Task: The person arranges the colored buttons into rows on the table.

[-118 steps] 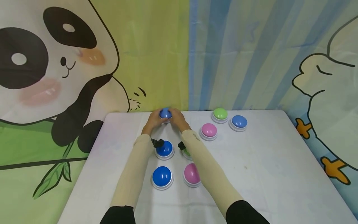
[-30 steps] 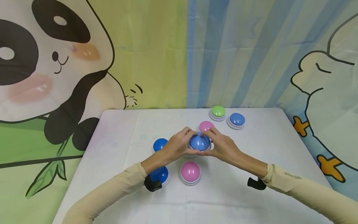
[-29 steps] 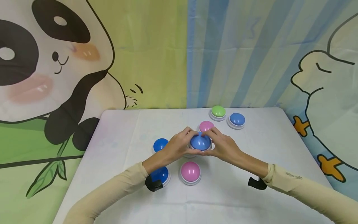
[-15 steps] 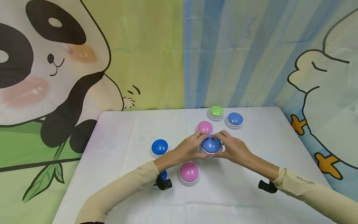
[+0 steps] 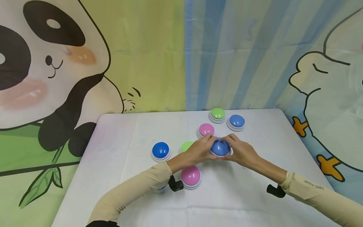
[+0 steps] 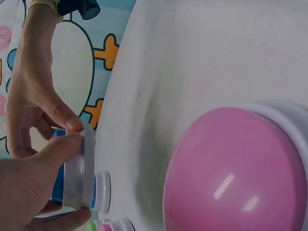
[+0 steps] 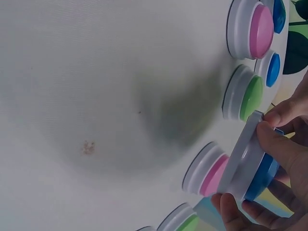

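Both hands hold one push button with a blue dome (image 5: 221,148) and a white round base. The left hand (image 5: 200,149) grips its left side and the right hand (image 5: 242,153) its right side, with thumbs meeting at the front of the base. In the right wrist view the white base (image 7: 243,156) is raised off the table, fingers wrapped around the rim. A pink button (image 5: 206,130) sits just behind the hands. A green button (image 5: 186,146) is partly hidden by the left hand.
A green button (image 5: 217,113) and a blue button (image 5: 236,121) stand at the back of the white table (image 5: 255,195). Nearer are another blue button (image 5: 160,150) and a pink one (image 5: 191,176). The left sleeve (image 5: 141,186) covers most of a further blue button.
Since the earliest frame, both hands have brought the blue-domed button from the table's back edge toward the front and right. Over the last second they shift further right with it.
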`<act>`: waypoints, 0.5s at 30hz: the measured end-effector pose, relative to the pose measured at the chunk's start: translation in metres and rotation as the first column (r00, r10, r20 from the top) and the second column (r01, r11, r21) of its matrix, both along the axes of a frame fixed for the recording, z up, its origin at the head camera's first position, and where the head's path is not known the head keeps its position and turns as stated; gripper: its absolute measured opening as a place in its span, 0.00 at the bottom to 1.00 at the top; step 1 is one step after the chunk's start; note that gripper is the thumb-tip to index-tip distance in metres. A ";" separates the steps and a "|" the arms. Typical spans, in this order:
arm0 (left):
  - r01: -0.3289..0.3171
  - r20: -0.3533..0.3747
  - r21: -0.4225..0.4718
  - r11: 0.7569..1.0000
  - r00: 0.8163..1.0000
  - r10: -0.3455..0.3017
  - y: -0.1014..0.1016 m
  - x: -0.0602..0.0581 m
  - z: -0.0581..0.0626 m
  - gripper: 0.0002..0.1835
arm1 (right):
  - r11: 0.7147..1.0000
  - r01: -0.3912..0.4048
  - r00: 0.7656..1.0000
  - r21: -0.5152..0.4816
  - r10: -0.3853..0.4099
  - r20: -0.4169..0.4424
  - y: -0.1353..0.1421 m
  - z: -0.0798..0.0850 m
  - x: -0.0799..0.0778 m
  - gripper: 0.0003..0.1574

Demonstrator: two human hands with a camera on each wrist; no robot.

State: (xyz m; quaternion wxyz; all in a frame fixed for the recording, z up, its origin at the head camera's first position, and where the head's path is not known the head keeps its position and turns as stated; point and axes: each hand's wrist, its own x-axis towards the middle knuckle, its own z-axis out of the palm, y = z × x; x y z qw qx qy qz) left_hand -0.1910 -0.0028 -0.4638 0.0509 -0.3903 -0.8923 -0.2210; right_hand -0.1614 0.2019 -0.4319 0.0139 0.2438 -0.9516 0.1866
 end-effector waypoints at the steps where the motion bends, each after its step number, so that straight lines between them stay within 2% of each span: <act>1: -0.002 0.005 0.001 1.000 1.000 0.002 0.001 0.000 0.000 0.38 | 1.000 -0.001 1.000 0.000 0.001 0.002 0.000 -0.001 -0.001 0.42; 9: -0.021 0.034 -0.025 0.999 0.999 0.022 0.015 -0.009 -0.011 0.37 | 1.000 0.000 1.000 0.000 0.000 -0.015 0.005 -0.014 -0.007 0.42; 15: -0.025 0.086 -0.094 0.995 0.996 0.033 0.019 -0.011 -0.024 0.38 | 1.000 -0.006 1.000 -0.009 0.006 0.028 0.004 -0.031 -0.010 0.42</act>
